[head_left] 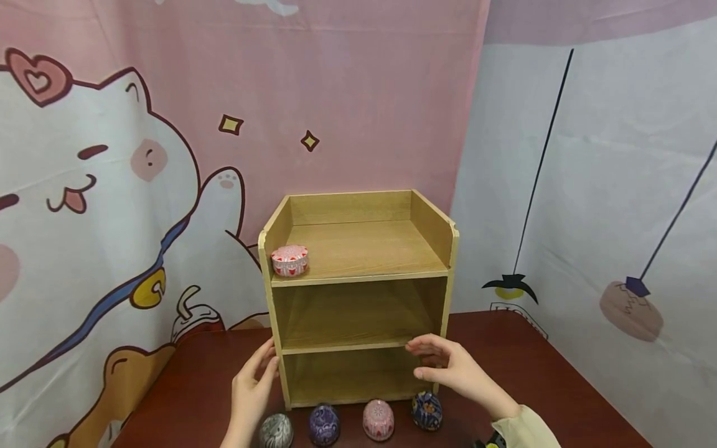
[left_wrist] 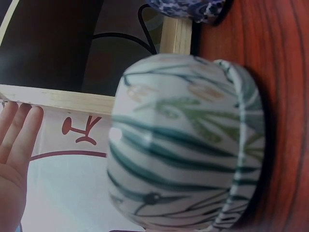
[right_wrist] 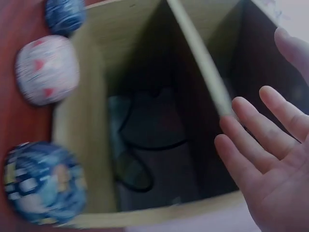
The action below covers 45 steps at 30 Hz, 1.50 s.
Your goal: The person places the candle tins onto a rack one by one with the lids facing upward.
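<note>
A small wooden shelf unit (head_left: 364, 249) with an upper tray and two lower compartments stands in front of me. My left hand (head_left: 253, 389) is at its left side, fingertips right at the side panel's edge. My right hand (head_left: 450, 367), fingers spread and relaxed, is before the right side near the middle board and holds nothing. A round pink-and-red lidded tin (head_left: 290, 261) sits at the top tray's left front corner. Along the shelf's front stand a white tin with green leaves (left_wrist: 183, 140), a purple tin (head_left: 324, 425), a pink tin (head_left: 378, 420) and a dark blue patterned tin (right_wrist: 46, 183).
The shelf stands on a dark red wood-grain table (head_left: 526, 373). Behind it hangs a pink and white printed cloth (head_left: 364, 93), with another white cloth side on the right. A small black-and-yellow object (head_left: 495, 440) lies by the right sleeve.
</note>
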Tool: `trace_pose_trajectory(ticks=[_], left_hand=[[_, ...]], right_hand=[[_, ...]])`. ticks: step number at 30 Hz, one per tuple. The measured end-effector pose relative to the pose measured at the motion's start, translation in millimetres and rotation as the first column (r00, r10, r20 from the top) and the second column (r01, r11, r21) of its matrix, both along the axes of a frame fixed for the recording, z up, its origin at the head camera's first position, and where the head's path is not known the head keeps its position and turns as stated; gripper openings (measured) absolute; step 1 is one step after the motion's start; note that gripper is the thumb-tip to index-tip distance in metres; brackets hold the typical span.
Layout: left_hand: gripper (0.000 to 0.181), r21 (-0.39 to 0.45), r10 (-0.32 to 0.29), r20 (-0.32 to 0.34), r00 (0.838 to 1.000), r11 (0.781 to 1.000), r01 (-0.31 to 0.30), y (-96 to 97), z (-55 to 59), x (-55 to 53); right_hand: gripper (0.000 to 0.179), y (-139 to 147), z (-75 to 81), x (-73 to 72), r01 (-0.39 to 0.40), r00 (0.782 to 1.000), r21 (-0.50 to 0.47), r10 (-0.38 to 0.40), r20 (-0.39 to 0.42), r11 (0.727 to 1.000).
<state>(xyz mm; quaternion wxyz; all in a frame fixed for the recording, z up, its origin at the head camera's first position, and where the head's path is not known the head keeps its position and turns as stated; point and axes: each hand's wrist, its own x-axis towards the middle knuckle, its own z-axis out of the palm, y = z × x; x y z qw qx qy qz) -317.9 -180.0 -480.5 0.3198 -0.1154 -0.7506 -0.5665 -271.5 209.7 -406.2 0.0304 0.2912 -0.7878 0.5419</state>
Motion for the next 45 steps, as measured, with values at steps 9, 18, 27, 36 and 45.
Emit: trace_pose_trajectory(ticks=[9, 18, 27, 36, 45], left_hand=[[0.040, -0.010, 0.013, 0.034, 0.999, 1.000, -0.012, -0.6, -4.7, 0.1], [0.039, 0.018, 0.022, 0.066, 0.998, 1.000, -0.023, -0.6, -3.1, 3.9], [0.040, -0.012, 0.060, 0.056, 0.997, 0.998, -0.059, 8.3, 25.4, 24.6], [0.039, 0.005, 0.042, 0.037, 0.998, 0.999, -0.043, 6.6, 19.3, 17.4], [0.039, 0.014, 0.020, 0.031, 0.999, 1.000, -0.021, -1.2, -3.5, -2.5]], right_hand=[[0.053, 18, -53.2, -1.3, -0.012, 0.992, 0.098, -0.001, 0.129, 0.995], [0.052, 32, -97.6, -2.0, -0.080, 0.964, 0.007, 0.075, 0.256, 0.997], [0.058, 34, -116.7, -4.8, -0.091, 0.942, -0.096, 0.117, 0.314, 0.991], [0.049, 36, -123.0, -6.2, -0.028, 0.949, -0.099, 0.058, 0.311, 0.995], [0.048, 41, -130.0, -6.6, -0.026, 0.953, -0.081, 0.049, 0.299, 0.996]])
